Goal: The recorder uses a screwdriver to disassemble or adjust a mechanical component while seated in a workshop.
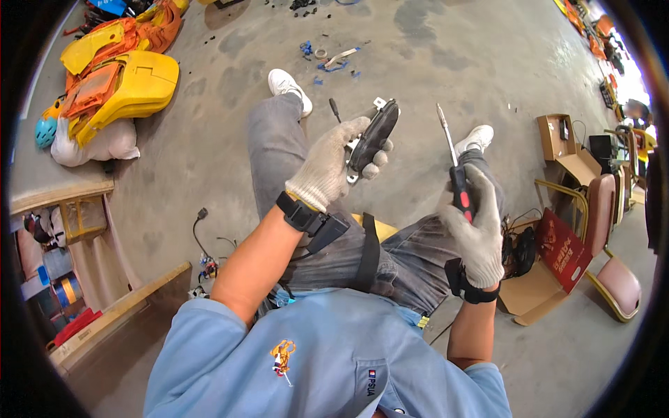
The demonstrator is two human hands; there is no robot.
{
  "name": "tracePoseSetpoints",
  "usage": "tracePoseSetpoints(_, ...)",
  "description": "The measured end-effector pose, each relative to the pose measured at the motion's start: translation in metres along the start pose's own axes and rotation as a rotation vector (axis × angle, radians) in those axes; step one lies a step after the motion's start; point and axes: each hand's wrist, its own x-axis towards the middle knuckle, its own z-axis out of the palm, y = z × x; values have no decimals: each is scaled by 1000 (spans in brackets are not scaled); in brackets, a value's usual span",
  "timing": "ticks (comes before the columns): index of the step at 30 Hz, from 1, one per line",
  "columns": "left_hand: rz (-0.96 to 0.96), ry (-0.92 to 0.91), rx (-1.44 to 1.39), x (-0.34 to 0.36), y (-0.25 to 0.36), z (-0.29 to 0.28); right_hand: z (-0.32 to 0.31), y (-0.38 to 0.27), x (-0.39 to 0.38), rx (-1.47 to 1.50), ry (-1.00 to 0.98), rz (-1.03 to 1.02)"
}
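Head view: while the gloved left hand [324, 164] is holding up a long black part [375, 139] with metal tabs [352, 179], its fingers [377, 167] are curling round the right edge and the thumb is pressing along the left edge. The part is sitting between them, grasped, its upper end standing clear beyond the grip. A small black rod-like piece [334, 109] is showing just past the knuckles; cannot tell whether it is joined to the part.

The right hand [479, 233] is grasping a screwdriver [459, 184], fingers closing round the black-and-red handle, shaft running free beyond them.

Left forearm [254, 258] is slanting in from lower left toward upper right, a black strap [298, 211] circling the wrist. Right forearm [472, 334] is rising nearly upright, hand lifting above the thigh, also strapped at the wrist.

The part's long axis is running obliquely, upper end pointing away from the person and rightward, lower end toward the lap. The screwdriver is pointing away from the person, tip leaning slightly left, well apart from the part.

Both are being held above the grey floor [230, 132], where blue scraps [334, 66] are lying. Yellow shells [143, 83] are resting far left; an open cardboard box [533, 289] is lying right.
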Motion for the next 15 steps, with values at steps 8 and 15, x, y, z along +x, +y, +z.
tracePoseSetpoints(8, 58, 14, 72, -1, 4, -1, -19, 3, -19, 201, 91, -55)
tracePoseSetpoints(15, 85, -9, 142, 2, 5, 2, -20, 8, -23, 310, 67, -7)
